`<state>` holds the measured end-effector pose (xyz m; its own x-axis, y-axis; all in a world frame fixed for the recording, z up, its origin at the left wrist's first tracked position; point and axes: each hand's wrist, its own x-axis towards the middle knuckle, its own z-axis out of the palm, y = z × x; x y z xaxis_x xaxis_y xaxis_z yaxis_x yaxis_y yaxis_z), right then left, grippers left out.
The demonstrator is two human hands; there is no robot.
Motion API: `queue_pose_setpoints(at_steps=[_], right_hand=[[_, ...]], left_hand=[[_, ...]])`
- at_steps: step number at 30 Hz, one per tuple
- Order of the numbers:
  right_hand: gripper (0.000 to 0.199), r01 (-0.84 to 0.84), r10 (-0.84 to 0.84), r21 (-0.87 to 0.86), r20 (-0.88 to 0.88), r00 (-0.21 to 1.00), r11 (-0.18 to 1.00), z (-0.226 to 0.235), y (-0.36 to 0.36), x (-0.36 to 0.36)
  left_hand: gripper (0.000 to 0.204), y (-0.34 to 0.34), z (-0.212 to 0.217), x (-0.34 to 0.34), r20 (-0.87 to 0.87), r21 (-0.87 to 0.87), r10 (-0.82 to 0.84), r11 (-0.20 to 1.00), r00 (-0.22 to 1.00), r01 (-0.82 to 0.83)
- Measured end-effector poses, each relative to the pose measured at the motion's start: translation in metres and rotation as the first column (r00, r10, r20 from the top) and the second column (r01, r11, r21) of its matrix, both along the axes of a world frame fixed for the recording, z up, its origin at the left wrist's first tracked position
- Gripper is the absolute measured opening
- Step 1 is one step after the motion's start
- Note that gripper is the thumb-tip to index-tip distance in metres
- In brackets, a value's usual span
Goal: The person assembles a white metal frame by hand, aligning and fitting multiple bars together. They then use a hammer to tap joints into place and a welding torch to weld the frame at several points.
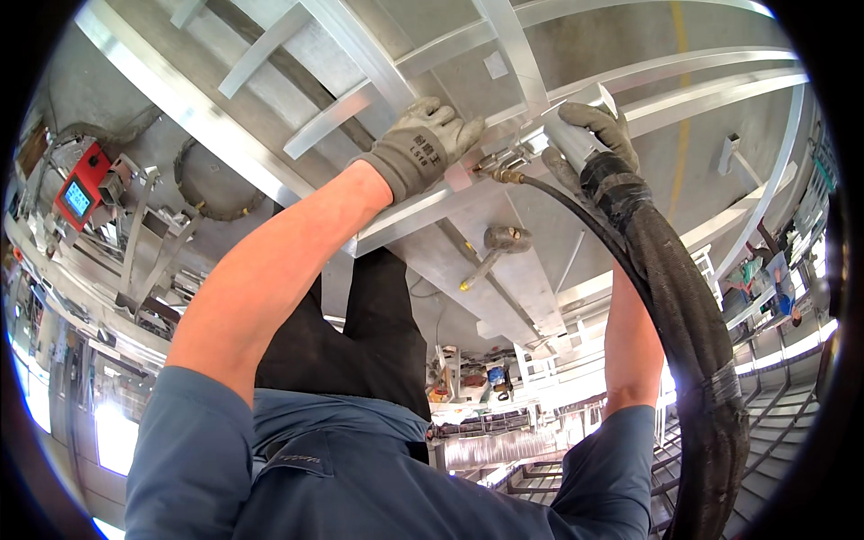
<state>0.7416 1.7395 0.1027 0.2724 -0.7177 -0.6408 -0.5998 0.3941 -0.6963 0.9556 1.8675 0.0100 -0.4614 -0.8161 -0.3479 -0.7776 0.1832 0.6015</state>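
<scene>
My left hand [418,148], in a grey work glove, lies across a silver metal frame [418,209] with its fingers bent over a bar. To its right, my gloved right hand [605,135] is wrapped round the silver body of a handheld welding gun [571,135]. The gun's narrow nozzle points left, close to the frame and my left fingertips. A thick black sleeved cable [675,297] runs from the gun down past my right forearm. Beside it, a thin dark hose [576,205] leads from a brass fitting [508,176] near the nozzle. The nozzle's contact with the metal is too small to judge.
A mallet [506,239] lies on a flat metal piece just below the frame. At the left stands a red box with a lit screen [77,199]. More silver bars [360,45] cross ahead of me. A person in blue [785,290] is far right.
</scene>
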Motion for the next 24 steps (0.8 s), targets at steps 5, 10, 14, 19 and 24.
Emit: queue_pose_setpoints(at_steps=[5, 10, 14, 19, 24], right_hand=[[0.051, 0.048, -0.05, 0.098, 0.026, 0.998, 0.994, -0.007, -0.004, -0.004], [0.052, -0.327, 0.287, -0.257, -0.183, 0.94, 0.909, -0.005, 0.0, 0.002], [0.052, -0.293, 0.284, -0.226, -0.07, 0.956, 0.929, -0.008, -0.003, 0.009], [0.053, -0.28, 0.265, -0.183, -0.1, 0.959, 0.942, 0.0, -0.002, 0.028], [0.051, -0.271, 0.281, -0.236, 0.005, 0.96, 0.933, -0.026, 0.001, 0.017]], left_hand=[[0.06, 0.001, -0.001, 0.002, -0.003, -0.022, 0.011, 1.0, 1.0, -0.011], [0.061, -0.001, 0.001, 0.001, -0.039, -0.003, 0.007, 1.0, 0.999, -0.007], [0.06, 0.0, 0.002, 0.003, -0.029, -0.019, 0.022, 1.0, 0.999, -0.023], [0.059, 0.002, -0.001, 0.002, -0.038, -0.048, 0.021, 0.999, 0.999, -0.023], [0.056, 0.002, -0.001, 0.001, -0.031, -0.048, 0.018, 0.999, 0.999, -0.02]])
